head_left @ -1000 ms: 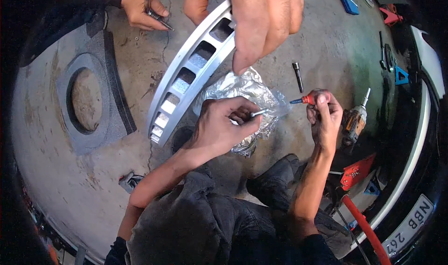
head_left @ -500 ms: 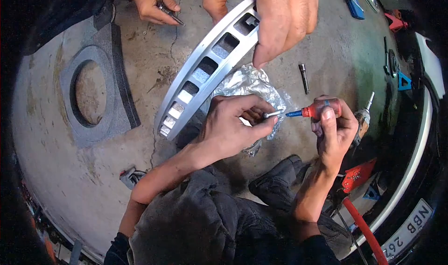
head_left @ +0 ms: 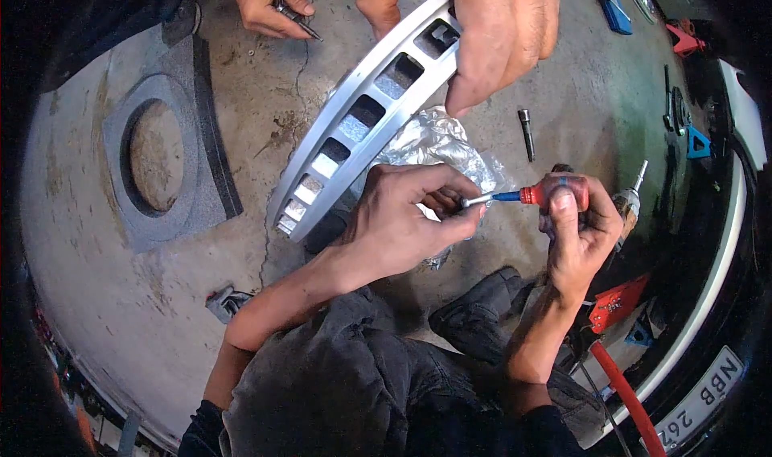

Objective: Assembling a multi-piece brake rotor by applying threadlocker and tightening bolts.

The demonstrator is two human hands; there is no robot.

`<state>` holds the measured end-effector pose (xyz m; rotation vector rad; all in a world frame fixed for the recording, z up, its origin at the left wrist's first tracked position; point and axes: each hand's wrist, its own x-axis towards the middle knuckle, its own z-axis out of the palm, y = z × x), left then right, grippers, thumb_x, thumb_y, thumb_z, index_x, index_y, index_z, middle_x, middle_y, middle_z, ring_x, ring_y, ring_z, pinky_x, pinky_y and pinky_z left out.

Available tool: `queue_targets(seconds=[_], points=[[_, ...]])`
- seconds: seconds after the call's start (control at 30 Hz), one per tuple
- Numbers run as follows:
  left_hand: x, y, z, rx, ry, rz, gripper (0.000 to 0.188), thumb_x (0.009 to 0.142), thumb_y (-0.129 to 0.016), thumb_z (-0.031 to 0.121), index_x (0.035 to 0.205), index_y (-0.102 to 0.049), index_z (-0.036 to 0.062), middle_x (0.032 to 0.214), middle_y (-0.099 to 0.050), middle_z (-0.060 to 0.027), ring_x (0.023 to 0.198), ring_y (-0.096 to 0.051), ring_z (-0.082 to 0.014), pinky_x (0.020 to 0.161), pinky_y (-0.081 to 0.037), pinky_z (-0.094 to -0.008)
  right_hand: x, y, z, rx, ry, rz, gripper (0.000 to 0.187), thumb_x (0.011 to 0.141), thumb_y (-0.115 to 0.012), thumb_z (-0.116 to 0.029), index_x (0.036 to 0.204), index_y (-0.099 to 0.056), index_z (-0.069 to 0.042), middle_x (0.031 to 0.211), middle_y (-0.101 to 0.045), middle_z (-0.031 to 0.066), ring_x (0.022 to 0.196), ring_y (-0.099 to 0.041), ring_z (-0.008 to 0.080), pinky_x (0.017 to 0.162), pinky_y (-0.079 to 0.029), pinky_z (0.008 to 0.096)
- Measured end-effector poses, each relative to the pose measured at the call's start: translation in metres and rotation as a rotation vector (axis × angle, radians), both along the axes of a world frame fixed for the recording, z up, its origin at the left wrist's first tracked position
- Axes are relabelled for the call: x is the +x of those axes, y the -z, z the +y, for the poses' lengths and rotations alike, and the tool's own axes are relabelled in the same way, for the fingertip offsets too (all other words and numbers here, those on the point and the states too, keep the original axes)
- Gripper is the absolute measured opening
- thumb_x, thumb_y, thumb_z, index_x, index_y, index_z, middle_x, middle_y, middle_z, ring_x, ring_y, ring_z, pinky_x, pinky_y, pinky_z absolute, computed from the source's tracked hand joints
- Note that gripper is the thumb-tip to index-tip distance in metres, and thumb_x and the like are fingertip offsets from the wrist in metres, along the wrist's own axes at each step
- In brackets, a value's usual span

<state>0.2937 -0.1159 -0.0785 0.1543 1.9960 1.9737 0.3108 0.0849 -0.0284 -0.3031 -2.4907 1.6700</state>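
My left hand (head_left: 402,220) pinches a small silver bolt (head_left: 480,200) between thumb and fingertips, its shank pointing right. Wrapped in my right hand (head_left: 581,232) is a small red bottle (head_left: 556,191) with a blue nozzle (head_left: 507,196). The nozzle tip meets the end of the bolt or sits just off it; I cannot tell if they touch. Beyond my left hand, a silver vented brake disc (head_left: 383,101) stands tilted on edge. Another person's hands (head_left: 505,43) hold its upper end.
Crumpled clear plastic (head_left: 438,139) lies behind my hands. A socket extension (head_left: 526,135) is on the floor. At left lies grey foam (head_left: 177,236) with a round hole. A power driver (head_left: 627,203), a red tray (head_left: 618,304) and a car's edge (head_left: 716,272) stand right. Another hand (head_left: 261,10) holds a dark tool.
The bolt and the bottle's nozzle have come closer together, the bolt now showing more of its length. The brake disc and the hands on it have shifted slightly right and down.
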Motion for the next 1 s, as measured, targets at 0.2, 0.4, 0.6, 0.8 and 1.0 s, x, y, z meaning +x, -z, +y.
queue_targets(seconds=[0.2, 0.4, 0.6, 0.8, 1.0], points=[[0.000, -0.001, 0.000, 0.020, 0.004, -0.019, 0.014, 0.080, -0.076, 0.011, 0.090, -0.072, 0.0025, 0.075, -0.072, -0.0069, 0.070, -0.070, -0.0124, 0.066, -0.055, -0.0264, 0.000, -0.005, -0.006, 0.050, 0.015, -0.001, 0.016, 0.084, -0.075, -0.011, 0.090, -0.067, 0.002, 0.071, -0.059, -0.0010, 0.063, -0.052, 0.0056, 0.056, -0.040, 0.0206], [0.001, 0.001, 0.001, -0.008, 0.018, -0.015, 0.014, 0.080, -0.076, 0.012, 0.090, -0.072, 0.0024, 0.076, -0.072, -0.0069, 0.072, -0.071, -0.0128, 0.067, -0.056, -0.0266, 0.001, 0.000, 0.001, 0.152, -0.002, 0.022, 0.015, 0.083, -0.076, -0.009, 0.087, -0.067, 0.002, 0.075, -0.061, 0.0001, 0.065, -0.053, 0.0062, 0.057, -0.041, 0.0205], [0.002, 0.004, -0.002, -0.040, -0.023, -0.035, 0.017, 0.076, -0.082, 0.009, 0.089, -0.073, 0.0018, 0.079, -0.073, -0.0038, 0.067, -0.066, -0.0061, 0.063, -0.052, -0.0217, -0.020, -0.029, 0.035, 0.237, 0.119, 0.120, 0.016, 0.090, -0.068, -0.013, 0.095, -0.067, 0.001, 0.084, -0.067, 0.0044, 0.061, -0.050, 0.0047, 0.053, -0.039, 0.0188], [0.005, 0.012, -0.008, -0.093, -0.020, -0.169, 0.019, 0.077, -0.082, 0.011, 0.090, -0.073, 0.0015, 0.081, -0.073, -0.0036, 0.069, -0.065, -0.0057, 0.065, -0.052, -0.0219, -0.052, -0.085, 0.092, 0.443, 0.318, 0.475, 0.024, 0.094, -0.061, -0.008, 0.115, -0.065, 0.002, 0.095, -0.070, 0.0097, 0.058, -0.050, 0.0042, 0.051, -0.037, 0.0166], [0.004, 0.011, -0.007, -0.089, -0.026, -0.122, 0.019, 0.078, -0.082, 0.011, 0.091, -0.072, 0.0006, 0.082, -0.073, -0.0037, 0.069, -0.066, -0.0057, 0.065, -0.052, -0.0222, -0.030, -0.099, 0.133, 0.503, 0.283, 0.481, 0.022, 0.098, -0.062, -0.021, 0.104, -0.070, -0.001, 0.078, -0.063, -0.0011, 0.061, -0.048, 0.0016, 0.051, -0.031, 0.0163]])
